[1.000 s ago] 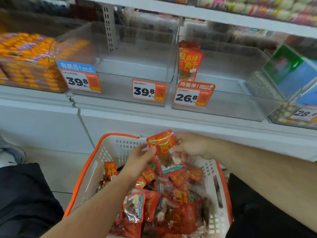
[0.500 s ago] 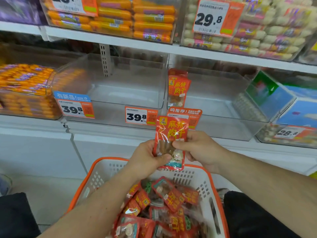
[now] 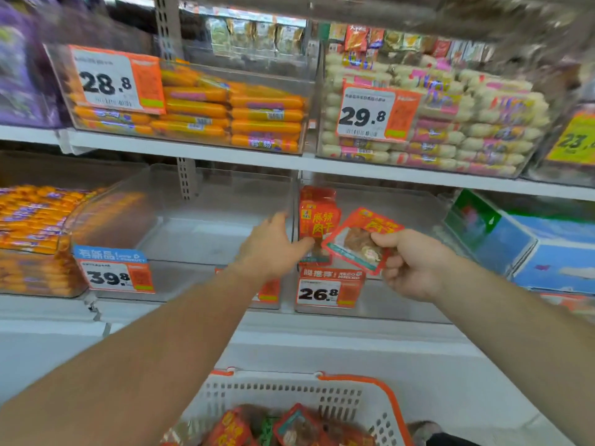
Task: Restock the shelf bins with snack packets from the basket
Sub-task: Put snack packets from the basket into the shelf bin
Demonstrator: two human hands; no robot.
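Note:
My right hand (image 3: 415, 265) pinches a red snack packet (image 3: 360, 243), held tilted over the front of the clear bin (image 3: 396, 300) tagged 26.8. A few matching red packets (image 3: 317, 217) stand upright at that bin's left end. My left hand (image 3: 273, 249) reaches to them, its thumb against their lower edge and its fingers stretched forward. The white basket with an orange rim (image 3: 351, 397) sits low in view, with several red packets (image 3: 289, 426) inside.
Left of the 26.8 bin is a clear bin (image 3: 193, 239) tagged 39.8, then a bin of orange packets (image 3: 32, 226). A blue and green box (image 3: 531, 249) fills the bin on the right. The shelf above holds orange sausages (image 3: 244, 114) and white-pink rolls (image 3: 467, 130).
Both hands rose from the basket to the shelf. My left hand let go of the packet and reached to the standing packets. My right hand carried the packet to the 26.8 bin.

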